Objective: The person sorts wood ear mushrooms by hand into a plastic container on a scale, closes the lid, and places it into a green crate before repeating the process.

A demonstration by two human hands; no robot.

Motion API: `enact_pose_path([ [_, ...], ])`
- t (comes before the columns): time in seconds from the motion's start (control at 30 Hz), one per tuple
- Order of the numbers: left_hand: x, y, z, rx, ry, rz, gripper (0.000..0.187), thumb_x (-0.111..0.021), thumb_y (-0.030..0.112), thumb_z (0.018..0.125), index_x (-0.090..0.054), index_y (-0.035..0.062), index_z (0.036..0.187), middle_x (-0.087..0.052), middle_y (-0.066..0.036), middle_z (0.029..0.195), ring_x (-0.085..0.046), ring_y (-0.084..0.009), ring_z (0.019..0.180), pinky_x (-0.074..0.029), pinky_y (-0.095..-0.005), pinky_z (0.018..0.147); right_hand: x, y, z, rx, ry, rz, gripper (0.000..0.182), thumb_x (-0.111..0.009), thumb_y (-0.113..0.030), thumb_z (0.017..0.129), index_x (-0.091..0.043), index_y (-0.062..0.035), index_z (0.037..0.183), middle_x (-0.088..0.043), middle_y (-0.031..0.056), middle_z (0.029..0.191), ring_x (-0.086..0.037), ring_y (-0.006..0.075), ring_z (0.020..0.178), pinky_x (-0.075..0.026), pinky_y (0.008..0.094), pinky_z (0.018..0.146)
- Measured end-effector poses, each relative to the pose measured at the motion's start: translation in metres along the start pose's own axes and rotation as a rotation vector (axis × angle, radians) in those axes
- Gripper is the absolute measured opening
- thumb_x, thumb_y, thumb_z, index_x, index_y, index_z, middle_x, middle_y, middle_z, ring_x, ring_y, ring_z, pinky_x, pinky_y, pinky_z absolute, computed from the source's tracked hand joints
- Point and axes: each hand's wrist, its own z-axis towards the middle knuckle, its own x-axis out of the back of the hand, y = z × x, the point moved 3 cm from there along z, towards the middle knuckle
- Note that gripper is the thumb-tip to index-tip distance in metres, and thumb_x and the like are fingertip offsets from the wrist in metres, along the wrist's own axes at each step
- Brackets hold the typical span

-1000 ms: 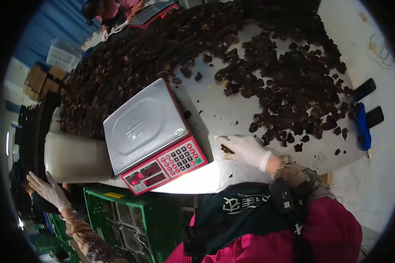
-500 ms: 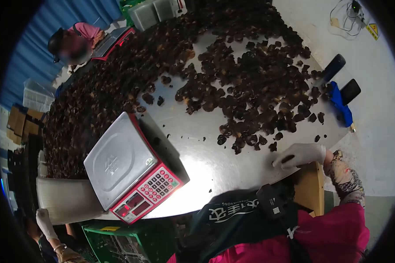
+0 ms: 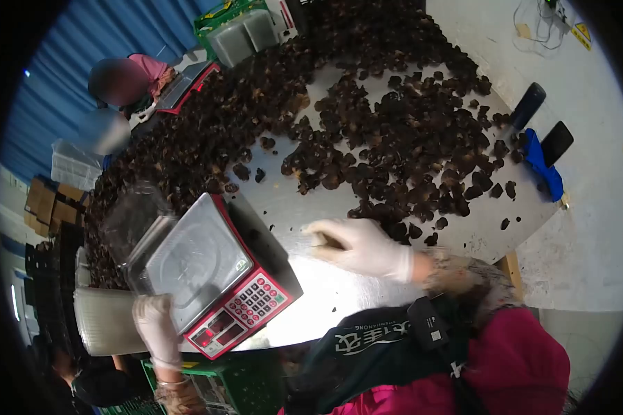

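Note:
My left hand (image 3: 158,330), in a white glove, is closed on the near edge of a clear plastic clamshell box (image 3: 140,218). The box lies over the pan of a red digital scale (image 3: 239,315), its lid raised toward the far left. My right hand (image 3: 363,247), gloved too, hovers over the bare metal to the right of the scale; its fingers are curved and apart, with nothing visible between them. Just beyond it spreads a layer of dark brown, curled pieces that look like wood ear mushrooms (image 3: 408,166).
A stack of clear boxes (image 3: 104,319) stands left of the scale, above a green crate (image 3: 249,384). Phones (image 3: 556,144) and a blue cloth (image 3: 541,166) are at the table's right edge. Across the table, a person in pink (image 3: 149,69) sits by another scale (image 3: 187,86).
My left hand has come from the box stack to the scale, bringing a clear clamshell box. My right hand has moved left from the table's near-right edge toward the scale.

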Motion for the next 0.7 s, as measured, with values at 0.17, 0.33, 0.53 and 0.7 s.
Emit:
enact_pose_path([
  [0.17,-0.013,0.071,0.028,-0.150,0.043,-0.220,0.012,-0.065,0.006,0.075,-0.059,0.0071,0.085,-0.058,-0.008,0.080,-0.057,-0.0275,0.078,-0.045,-0.0410,0.077,-0.098,-0.056,0.082,0.332,0.107,-0.287,0.032,-0.066,-0.030,0.082,-0.059,-0.0088,0.106,-0.062,0.0061,0.094,-0.062,0.0206,0.082,-0.051,0.0318,0.072],
  [0.33,-0.015,0.069,0.031,-0.097,0.084,-0.201,0.016,-0.065,0.003,0.075,-0.059,0.0068,0.090,-0.058,-0.010,0.083,-0.056,-0.0299,0.078,-0.045,-0.0395,0.072,-0.135,-0.042,0.098,0.357,-0.010,-0.266,0.031,-0.064,-0.033,0.083,-0.062,-0.0077,0.101,-0.060,0.0085,0.107,-0.053,0.0270,0.109,-0.039,0.0409,0.095],
  [0.53,-0.035,0.032,-0.017,0.008,0.033,-0.206,0.031,-0.069,0.005,0.072,-0.058,0.0074,0.100,-0.056,-0.008,0.086,-0.055,-0.0282,0.087,-0.042,-0.0429,0.085,-0.009,0.050,0.071,0.199,0.046,-0.417,0.028,-0.058,-0.034,0.087,-0.067,-0.0096,0.096,-0.060,0.0086,0.110,-0.052,0.0252,0.112,-0.039,0.0411,0.098],
  [0.7,-0.018,0.051,-0.031,0.166,0.082,-0.209,0.049,-0.072,0.007,0.072,-0.056,0.0070,0.118,-0.057,-0.011,0.102,-0.054,-0.0326,0.102,-0.038,-0.0477,0.095,0.160,0.157,0.052,-0.566,0.198,-1.167,0.078,-0.067,-0.056,0.072,-0.044,-0.0146,0.135,-0.026,0.0182,0.149,-0.017,0.0373,0.139,-0.021,0.0641,0.104],
])
